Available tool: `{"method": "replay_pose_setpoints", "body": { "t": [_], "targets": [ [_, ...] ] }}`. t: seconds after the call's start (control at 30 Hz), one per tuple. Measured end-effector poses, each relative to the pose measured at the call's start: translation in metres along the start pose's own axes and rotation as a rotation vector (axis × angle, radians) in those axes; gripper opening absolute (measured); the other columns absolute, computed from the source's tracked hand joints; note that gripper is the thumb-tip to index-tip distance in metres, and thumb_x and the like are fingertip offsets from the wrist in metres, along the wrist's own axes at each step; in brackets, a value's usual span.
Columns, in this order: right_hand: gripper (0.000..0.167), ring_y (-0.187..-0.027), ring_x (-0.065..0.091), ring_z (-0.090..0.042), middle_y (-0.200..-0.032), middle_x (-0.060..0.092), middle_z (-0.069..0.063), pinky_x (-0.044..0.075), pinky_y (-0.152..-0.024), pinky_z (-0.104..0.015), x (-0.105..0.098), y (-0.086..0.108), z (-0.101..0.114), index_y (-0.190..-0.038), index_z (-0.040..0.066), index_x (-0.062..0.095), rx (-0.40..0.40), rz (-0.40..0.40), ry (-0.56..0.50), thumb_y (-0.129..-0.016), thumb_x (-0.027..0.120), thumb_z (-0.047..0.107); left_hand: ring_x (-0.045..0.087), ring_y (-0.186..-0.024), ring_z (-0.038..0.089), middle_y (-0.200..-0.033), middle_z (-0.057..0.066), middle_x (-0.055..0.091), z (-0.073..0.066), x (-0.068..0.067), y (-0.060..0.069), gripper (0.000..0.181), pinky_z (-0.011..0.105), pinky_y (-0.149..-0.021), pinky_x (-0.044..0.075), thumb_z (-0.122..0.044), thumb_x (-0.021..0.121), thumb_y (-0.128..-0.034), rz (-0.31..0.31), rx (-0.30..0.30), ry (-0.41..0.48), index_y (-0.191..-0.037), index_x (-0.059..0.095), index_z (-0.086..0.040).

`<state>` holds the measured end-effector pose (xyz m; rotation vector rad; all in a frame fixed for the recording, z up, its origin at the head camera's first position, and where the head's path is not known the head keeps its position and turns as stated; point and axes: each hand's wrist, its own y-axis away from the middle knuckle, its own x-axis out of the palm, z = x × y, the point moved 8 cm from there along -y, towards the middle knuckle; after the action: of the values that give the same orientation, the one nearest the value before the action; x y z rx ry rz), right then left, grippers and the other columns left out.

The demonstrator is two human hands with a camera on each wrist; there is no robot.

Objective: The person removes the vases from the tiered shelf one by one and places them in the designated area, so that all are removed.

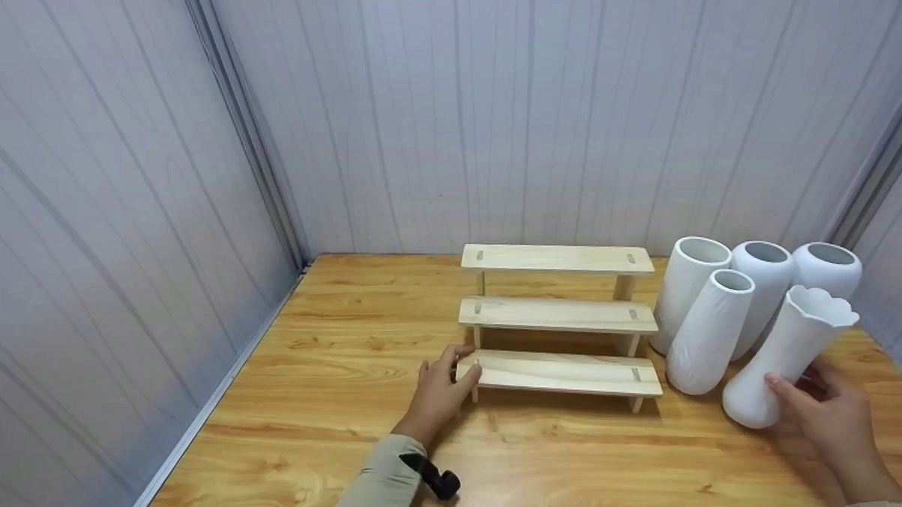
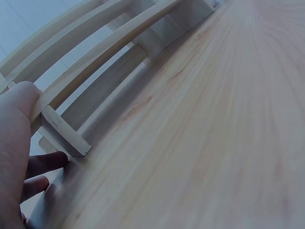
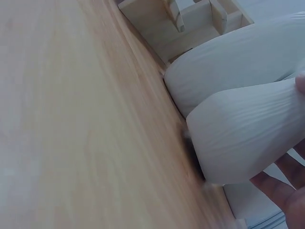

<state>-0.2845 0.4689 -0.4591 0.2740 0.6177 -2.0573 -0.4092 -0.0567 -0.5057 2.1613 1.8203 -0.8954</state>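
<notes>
A three-tier pale wooden stand [image 1: 560,370] is on the table, its steps rising toward the back. At the left end of its lowest step is my left hand [image 1: 442,389], thumb at the board's edge and fingers around the side, gripping it. In the left wrist view the fingertips [image 2: 57,159] are by the stand's leg. My right hand [image 1: 835,416] holds a white vase [image 1: 770,374] with a scalloped rim round its narrow middle, thumb in front. The right wrist view shows this vase's base [image 3: 224,143] tilted, with a dark shadow beneath one edge.
Several other white vases stand close together right of the stand: a slim tapered vase [image 1: 705,342] in front, a cylindrical vase [image 1: 681,298] and rounded-shoulder vases [image 1: 767,280] behind. Panelled walls [image 1: 447,133] enclose the wood-grain table [image 1: 314,408]. A black strap [image 1: 436,479] crosses the left sleeve.
</notes>
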Motion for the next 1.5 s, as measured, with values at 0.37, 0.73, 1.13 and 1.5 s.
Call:
{"method": "replay_pose_setpoints", "body": {
  "t": [0.37, 0.73, 1.13, 1.5],
  "targets": [
    [0.073, -0.098, 0.051, 0.011, -0.122, 0.063, 0.007, 0.044, -0.082, -0.003, 0.005, -0.011, -0.002, -0.15, 0.001, 0.047, 0.039, -0.069, 0.003, -0.089, 0.08, 0.025, 0.055, -0.132, 0.027, -0.138, 0.003, 0.062, -0.001, 0.004, 0.001, 0.044, 0.055, -0.123, -0.004, -0.051, 0.055, -0.1013, 0.018, -0.013, 0.011, -0.138, 0.056, -0.027],
    [0.072, -0.108, 0.055, 0.002, -0.14, 0.055, -0.012, 0.045, -0.082, -0.004, 0.011, -0.02, -0.007, -0.153, 0.013, 0.046, 0.124, -0.13, 0.018, -0.091, 0.077, 0.032, 0.058, -0.128, 0.027, -0.137, 0.001, 0.063, -0.004, 0.004, 0.001, 0.044, 0.058, -0.122, -0.003, -0.049, 0.056, -0.1015, 0.005, 0.02, 0.013, -0.138, 0.056, -0.025],
    [0.073, -0.129, 0.053, -0.02, -0.146, 0.05, -0.01, 0.048, -0.094, -0.013, 0.02, -0.023, -0.014, -0.156, 0.023, 0.04, 0.184, -0.12, -0.012, -0.093, 0.073, 0.038, 0.06, -0.126, 0.027, -0.139, -0.002, 0.061, -0.004, 0.003, 0.0, 0.044, 0.059, -0.122, -0.002, -0.049, 0.056, -0.1014, -0.005, 0.021, -0.004, -0.138, 0.056, -0.024],
    [0.082, -0.14, 0.042, -0.041, -0.159, 0.037, -0.017, 0.038, -0.114, -0.041, 0.032, -0.023, -0.022, -0.163, 0.021, 0.022, 0.107, -0.016, 0.038, -0.097, 0.066, 0.043, 0.059, -0.127, 0.026, -0.139, -0.004, 0.061, 0.001, 0.0, 0.0, 0.046, 0.058, -0.122, -0.003, -0.053, 0.056, -0.1004, -0.004, 0.008, 0.008, -0.138, 0.056, -0.026]
  ]
}}
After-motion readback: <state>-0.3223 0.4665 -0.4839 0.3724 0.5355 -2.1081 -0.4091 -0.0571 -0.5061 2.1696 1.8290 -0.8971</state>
